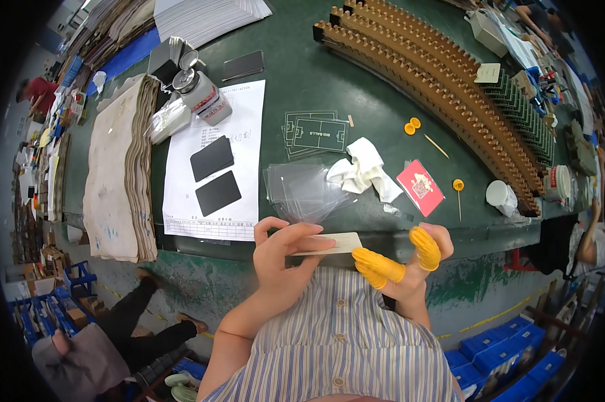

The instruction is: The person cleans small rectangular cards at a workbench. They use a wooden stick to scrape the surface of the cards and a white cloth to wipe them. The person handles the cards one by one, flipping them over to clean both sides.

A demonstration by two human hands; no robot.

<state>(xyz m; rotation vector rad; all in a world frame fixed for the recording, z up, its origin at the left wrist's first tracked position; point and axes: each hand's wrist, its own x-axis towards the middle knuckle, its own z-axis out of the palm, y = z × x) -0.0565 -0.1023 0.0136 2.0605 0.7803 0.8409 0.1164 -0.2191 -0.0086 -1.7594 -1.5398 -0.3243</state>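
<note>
In my left hand (282, 264) a thin cream-coloured card (342, 242) is pinched at its left end, tilted so that I see it at a slant. My right hand (406, 268) wears yellow rubber finger cots. Its fingers are apart, and one covered fingertip is at the card's right end; whether it touches, I cannot tell. Just beyond the hands on the green table (275, 63) lie clear plastic sleeves (299, 191), a crumpled white cloth (366, 167) and a red card (421, 187). Farther back are dark green printed cards (319, 134).
Black cards (217, 192) lie on a printed paper sheet (182, 208), with a pump bottle (198, 94) behind. Stacked stained sheets (118, 174) stand left. Long slotted racks (436, 87) curve along the right. Loose finger cots (411, 126), a wooden stick (437, 146) and a white-lidded jar (500, 195) lie nearer.
</note>
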